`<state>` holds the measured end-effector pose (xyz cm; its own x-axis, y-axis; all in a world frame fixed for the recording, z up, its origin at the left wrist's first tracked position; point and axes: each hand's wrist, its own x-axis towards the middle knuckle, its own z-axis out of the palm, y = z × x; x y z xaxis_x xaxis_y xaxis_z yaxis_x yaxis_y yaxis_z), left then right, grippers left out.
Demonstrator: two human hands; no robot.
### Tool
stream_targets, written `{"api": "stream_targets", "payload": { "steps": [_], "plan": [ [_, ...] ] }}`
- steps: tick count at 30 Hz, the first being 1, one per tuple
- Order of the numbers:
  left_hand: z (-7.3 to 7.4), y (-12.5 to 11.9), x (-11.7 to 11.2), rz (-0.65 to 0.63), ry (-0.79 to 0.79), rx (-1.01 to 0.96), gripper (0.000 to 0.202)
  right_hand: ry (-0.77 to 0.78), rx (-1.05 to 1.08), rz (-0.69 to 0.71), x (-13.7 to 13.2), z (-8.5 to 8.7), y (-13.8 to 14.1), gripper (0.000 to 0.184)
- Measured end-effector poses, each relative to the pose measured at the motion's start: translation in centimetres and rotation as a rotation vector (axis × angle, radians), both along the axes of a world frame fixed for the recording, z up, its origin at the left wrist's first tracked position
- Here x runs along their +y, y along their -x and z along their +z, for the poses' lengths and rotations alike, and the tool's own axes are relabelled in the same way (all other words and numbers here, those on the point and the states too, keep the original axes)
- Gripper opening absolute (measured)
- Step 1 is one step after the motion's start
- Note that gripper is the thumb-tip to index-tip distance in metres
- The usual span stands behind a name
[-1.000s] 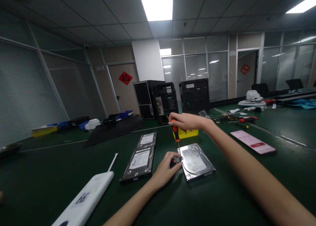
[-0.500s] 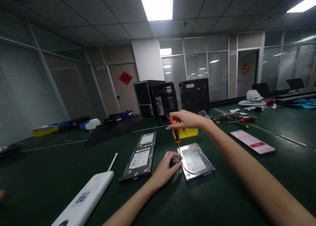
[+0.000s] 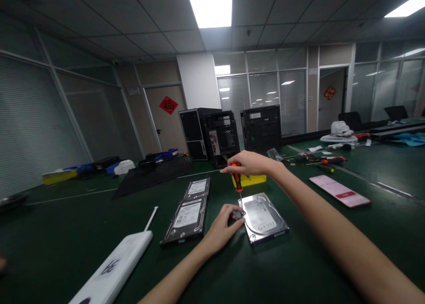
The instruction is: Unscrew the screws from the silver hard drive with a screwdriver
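A silver hard drive (image 3: 262, 215) lies label up on the green table. My left hand (image 3: 224, 226) is at its left edge, thumb and fingers curled in and gripping there; a small dark grey patch shows between the fingertips. Above the drive, my right hand (image 3: 247, 163) is closed at the top of an orange-and-black screwdriver (image 3: 237, 182). The screwdriver stands nearly upright, its shaft reaching down to the drive's left edge beside my left fingertips. What the tip meets is too small to make out.
Two more hard drives (image 3: 187, 215) lie left of my left hand. A white power bank-like slab (image 3: 114, 264) is at front left, a pink phone (image 3: 338, 191) at right. Behind are a yellow box (image 3: 254, 180), computer cases (image 3: 260, 126) and scattered tools (image 3: 334, 160).
My right hand has shifted slightly, its fingers sitting a little lower on the screwdriver's handle. The left hand and the hard drive stay where they were.
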<state>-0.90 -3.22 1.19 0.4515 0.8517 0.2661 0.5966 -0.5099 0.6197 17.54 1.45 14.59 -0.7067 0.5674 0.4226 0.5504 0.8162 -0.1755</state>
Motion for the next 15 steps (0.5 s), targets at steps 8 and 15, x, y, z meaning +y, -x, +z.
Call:
{"api": "stream_targets", "payload": {
  "steps": [8,15],
  "plan": [
    [-0.26,0.07,0.13,0.000,-0.018,-0.011,0.029,0.182,0.016,0.063,-0.36,0.05,-0.02,0.027],
    [-0.27,0.14,0.21,-0.005,-0.007,-0.005,0.029,0.069,0.021,0.033,-0.26,-0.16,0.34,0.031]
  ]
}}
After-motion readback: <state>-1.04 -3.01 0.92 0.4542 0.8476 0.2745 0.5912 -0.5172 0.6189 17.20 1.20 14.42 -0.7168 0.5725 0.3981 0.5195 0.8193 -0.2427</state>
